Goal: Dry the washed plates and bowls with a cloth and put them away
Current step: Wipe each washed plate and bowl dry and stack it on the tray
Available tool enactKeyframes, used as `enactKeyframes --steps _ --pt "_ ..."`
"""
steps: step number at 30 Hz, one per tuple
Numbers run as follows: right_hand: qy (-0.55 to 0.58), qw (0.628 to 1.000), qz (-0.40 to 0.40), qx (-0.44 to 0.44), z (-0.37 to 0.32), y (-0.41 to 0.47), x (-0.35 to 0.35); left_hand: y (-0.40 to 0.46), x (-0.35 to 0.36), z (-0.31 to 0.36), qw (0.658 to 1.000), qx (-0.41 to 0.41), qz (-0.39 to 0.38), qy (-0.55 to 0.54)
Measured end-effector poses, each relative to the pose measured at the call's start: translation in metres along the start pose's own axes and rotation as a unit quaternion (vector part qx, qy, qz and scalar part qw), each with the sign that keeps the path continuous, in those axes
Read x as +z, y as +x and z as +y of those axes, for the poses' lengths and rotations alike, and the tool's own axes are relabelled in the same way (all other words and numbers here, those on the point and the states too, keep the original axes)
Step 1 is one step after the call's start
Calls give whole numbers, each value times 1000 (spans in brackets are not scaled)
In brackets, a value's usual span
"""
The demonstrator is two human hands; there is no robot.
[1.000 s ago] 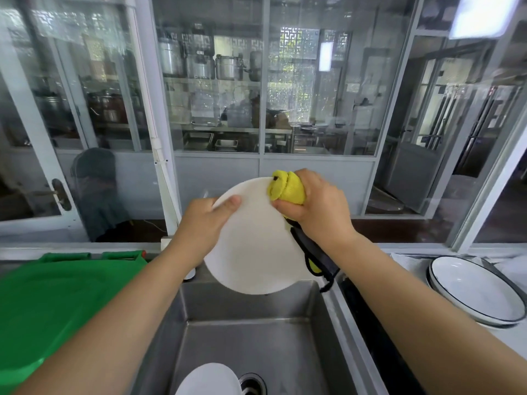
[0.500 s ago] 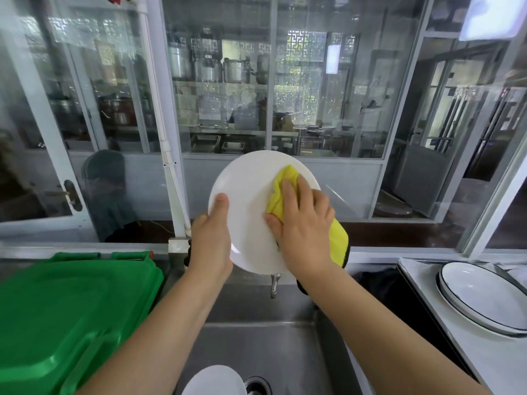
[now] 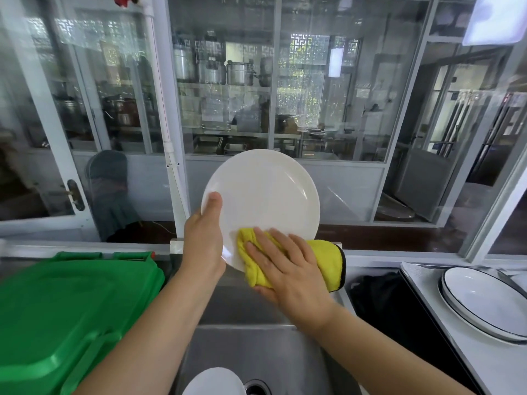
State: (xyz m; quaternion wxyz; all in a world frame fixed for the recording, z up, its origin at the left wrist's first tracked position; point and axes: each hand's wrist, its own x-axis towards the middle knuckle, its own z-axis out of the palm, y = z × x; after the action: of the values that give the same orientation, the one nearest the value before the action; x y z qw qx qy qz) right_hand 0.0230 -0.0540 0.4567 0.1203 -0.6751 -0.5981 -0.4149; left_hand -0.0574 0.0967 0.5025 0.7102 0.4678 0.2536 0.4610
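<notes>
head view: a white plate [image 3: 265, 195] is held upright above the steel sink [image 3: 256, 346], its face turned toward the camera; the left hand [image 3: 204, 240] is raised from the lower left, forearm angled upward, and the plate's left rim is pinched in its grip, the thumb laid on the front face and the fingers hidden behind; the right hand [image 3: 288, 269] is reached in from the lower right, wrist bent, palm turned away from the camera; its grip is spread, the fingers straight and pressed flat on a yellow cloth [image 3: 322, 258] with a black edge, which is held against the plate's lower front; part of the cloth is hung past the plate's lower right rim; another white dish [image 3: 214, 382] is seen at the bottom of the sink beside the drain [image 3: 256, 389]; a green bin lid [image 3: 65, 309] is placed left of the sink; on the surface [image 3: 427, 303] at the right, stacked white plates with dark rims [image 3: 482, 303] are set, well apart from the hands
</notes>
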Motion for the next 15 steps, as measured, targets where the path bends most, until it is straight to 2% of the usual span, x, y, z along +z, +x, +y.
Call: enactKeyframes --steps 3,5,7,10,12,15 --pt "37 999 26 26 19 -11 3 2 -3 4 1000 -3 12 14" --pt "81 992 38 94 33 -10 4 1 -4 5 999 0 13 29" --pt "91 982 21 167 46 -3 1 -3 -4 4 999 2 10 49" --pt "154 963 -1 221 59 10 -1 -9 -2 3 998 8 9 65" --pt "268 925 7 269 63 19 -3 -8 -1 5 998 11 -1 62" --pt "433 818 61 373 64 30 -8 -6 -2 4 999 12 -3 43"
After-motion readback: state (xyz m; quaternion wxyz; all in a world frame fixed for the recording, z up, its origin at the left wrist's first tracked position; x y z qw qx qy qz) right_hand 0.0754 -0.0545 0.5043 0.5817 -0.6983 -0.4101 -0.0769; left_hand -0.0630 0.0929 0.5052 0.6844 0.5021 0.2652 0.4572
